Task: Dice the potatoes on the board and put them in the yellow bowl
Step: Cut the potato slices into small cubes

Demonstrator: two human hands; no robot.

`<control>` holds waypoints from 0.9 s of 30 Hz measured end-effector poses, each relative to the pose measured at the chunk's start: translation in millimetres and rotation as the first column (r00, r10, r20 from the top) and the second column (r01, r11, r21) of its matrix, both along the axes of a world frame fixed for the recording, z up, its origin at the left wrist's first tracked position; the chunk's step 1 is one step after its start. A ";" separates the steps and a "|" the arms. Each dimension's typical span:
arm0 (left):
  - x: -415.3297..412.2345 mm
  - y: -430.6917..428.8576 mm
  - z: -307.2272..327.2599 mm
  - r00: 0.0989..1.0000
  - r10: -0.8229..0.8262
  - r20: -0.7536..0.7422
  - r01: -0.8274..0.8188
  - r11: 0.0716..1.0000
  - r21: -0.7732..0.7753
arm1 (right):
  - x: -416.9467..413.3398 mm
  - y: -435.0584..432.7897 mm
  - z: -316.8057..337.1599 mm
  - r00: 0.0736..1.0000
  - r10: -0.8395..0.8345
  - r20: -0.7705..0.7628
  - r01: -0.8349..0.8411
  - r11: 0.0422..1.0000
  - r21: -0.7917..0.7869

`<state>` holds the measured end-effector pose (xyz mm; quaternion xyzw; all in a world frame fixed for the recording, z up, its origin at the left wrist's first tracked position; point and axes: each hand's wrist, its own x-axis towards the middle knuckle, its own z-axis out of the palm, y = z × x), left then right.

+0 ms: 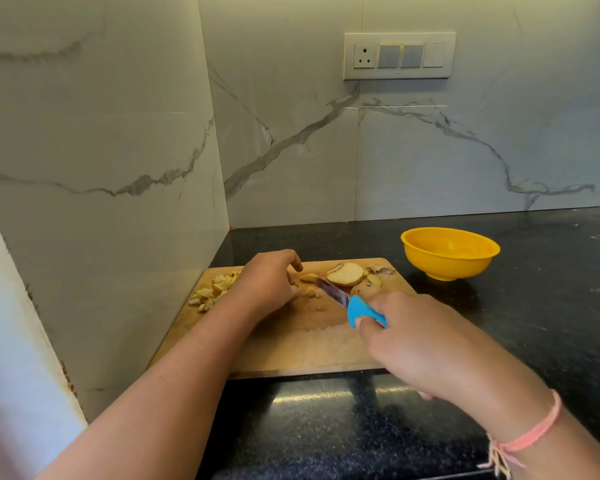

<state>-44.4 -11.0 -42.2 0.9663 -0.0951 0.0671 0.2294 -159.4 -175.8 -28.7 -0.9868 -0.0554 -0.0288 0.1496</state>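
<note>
A wooden cutting board [291,344] lies on the black counter. My right hand [416,341] grips a blue-handled knife [340,299] whose blade points toward the far left across the board. With curled fingers, my left hand [271,282] holds small potato pieces [309,289] just left of the blade. A pile of diced potato [212,289] sits at the board's far left corner. Larger potato slices [347,273] and peel scraps [381,270] lie at the far right of the board. The yellow bowl [450,252] stands to the right of the board, and nothing shows inside it.
White marble walls close in the corner at the left and behind the board. A switch panel [399,56] is mounted on the back wall. The black counter [551,306] stretches to the right past the bowl and in front of the board.
</note>
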 end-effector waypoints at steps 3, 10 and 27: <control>0.3 1.1 6.3 1.000 0.010 -0.021 -0.009 1.000 0.030 | 5.9 2.0 -5.5 0.999 -0.036 0.013 0.036 0.999 -0.013; 7.6 9.8 13.8 0.995 0.100 0.014 -0.101 0.994 0.043 | 8.9 33.2 -21.8 0.997 0.032 0.069 -0.028 0.999 -0.047; 5.5 14.4 11.9 0.992 0.098 0.075 -0.101 0.994 0.038 | 58.7 -6.5 10.3 1.000 -0.013 -0.016 0.015 0.987 0.160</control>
